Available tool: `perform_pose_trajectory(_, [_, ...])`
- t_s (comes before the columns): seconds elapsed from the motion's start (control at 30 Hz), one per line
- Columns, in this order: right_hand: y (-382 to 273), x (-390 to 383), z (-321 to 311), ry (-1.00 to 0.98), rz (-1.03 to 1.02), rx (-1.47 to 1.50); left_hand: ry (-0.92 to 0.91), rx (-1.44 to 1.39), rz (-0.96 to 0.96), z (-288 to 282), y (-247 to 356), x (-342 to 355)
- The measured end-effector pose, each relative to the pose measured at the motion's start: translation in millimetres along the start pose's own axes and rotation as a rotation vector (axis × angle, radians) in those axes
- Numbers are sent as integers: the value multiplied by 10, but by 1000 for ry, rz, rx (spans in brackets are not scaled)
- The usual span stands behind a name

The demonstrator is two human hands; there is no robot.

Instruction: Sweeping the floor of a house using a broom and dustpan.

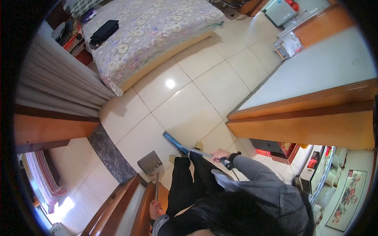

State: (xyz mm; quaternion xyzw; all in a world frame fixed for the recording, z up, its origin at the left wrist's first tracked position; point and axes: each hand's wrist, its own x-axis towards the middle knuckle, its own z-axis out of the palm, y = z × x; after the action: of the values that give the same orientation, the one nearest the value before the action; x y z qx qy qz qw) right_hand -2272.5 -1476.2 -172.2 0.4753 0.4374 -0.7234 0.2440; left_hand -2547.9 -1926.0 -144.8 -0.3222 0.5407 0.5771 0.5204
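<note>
My right hand (219,155) is closed around the pale handle of a blue broom (176,143). The broom's long blue head rests on the tiles just ahead of my feet. Lower down, my left hand (156,209) grips the thin upright handle of a dustpan (150,163). Its grey-brown pan stands on the floor to the left of my shoes, near the door frame. Broom and dustpan are apart from each other. A dark device with a cable is strapped at my right wrist. What lies in the pan is too small to make out.
Beyond the cream tiled floor (187,99) stands a bed (153,29) with a floral cover. A grey curtain (63,74) hangs at left, above a dark stone threshold (110,155). Wooden door frames flank me. Red boxes (277,151) sit at right, and a small stool (280,52) stands against the far-right wall.
</note>
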Motion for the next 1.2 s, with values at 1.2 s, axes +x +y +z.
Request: perform_pose_trajectory(1.2, [-3146,1286,1926,-310,20,-468,308,-334,292,401,888,-647])
